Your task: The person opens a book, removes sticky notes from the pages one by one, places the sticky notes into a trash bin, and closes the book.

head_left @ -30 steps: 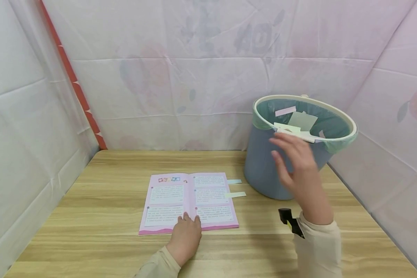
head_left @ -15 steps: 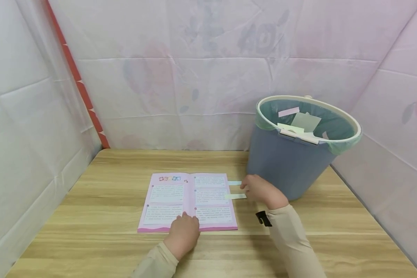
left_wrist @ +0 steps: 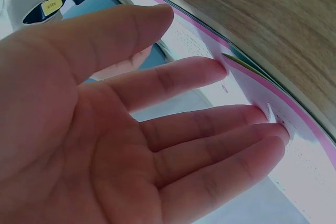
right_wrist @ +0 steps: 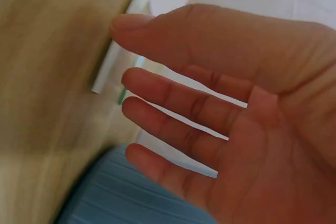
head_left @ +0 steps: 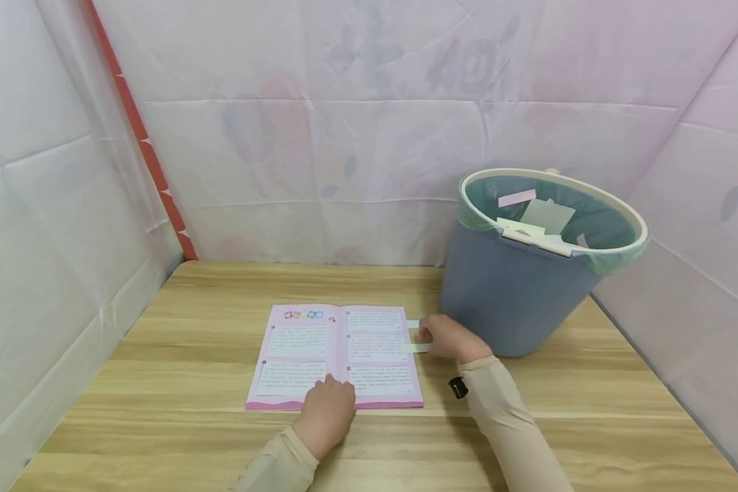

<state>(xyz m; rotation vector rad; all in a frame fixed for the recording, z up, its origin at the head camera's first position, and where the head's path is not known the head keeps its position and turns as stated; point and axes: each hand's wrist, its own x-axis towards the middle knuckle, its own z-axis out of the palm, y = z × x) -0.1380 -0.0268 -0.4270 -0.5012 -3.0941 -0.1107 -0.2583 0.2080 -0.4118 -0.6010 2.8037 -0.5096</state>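
An open pink booklet (head_left: 338, 369) lies on the table, its two pages printed with white text boxes. At the booklet's lower edge rests my left hand (head_left: 328, 412), fingertips on the pages around the centre fold; in the left wrist view its fingers (left_wrist: 210, 129) are loosely extended. From the right page stick out a light blue paper strip (head_left: 413, 324) and a pale yellow strip (head_left: 417, 348). My right hand (head_left: 454, 339) is at their outer ends, covering part of them. In the right wrist view the thumb overlaps a strip (right_wrist: 105, 74), and the index fingertip is hidden behind it.
A blue-grey bin (head_left: 510, 294) with a green liner stands right behind my right hand. Several paper pieces, among them a pink strip (head_left: 516, 198), lie inside it. The wooden table (head_left: 160, 383) is enclosed by white fabric walls (head_left: 252, 171).
My right hand has come down and left from the front of the bin's rim to the strips beside the booklet. The left hand has stayed on the booklet. The view has shifted slightly.
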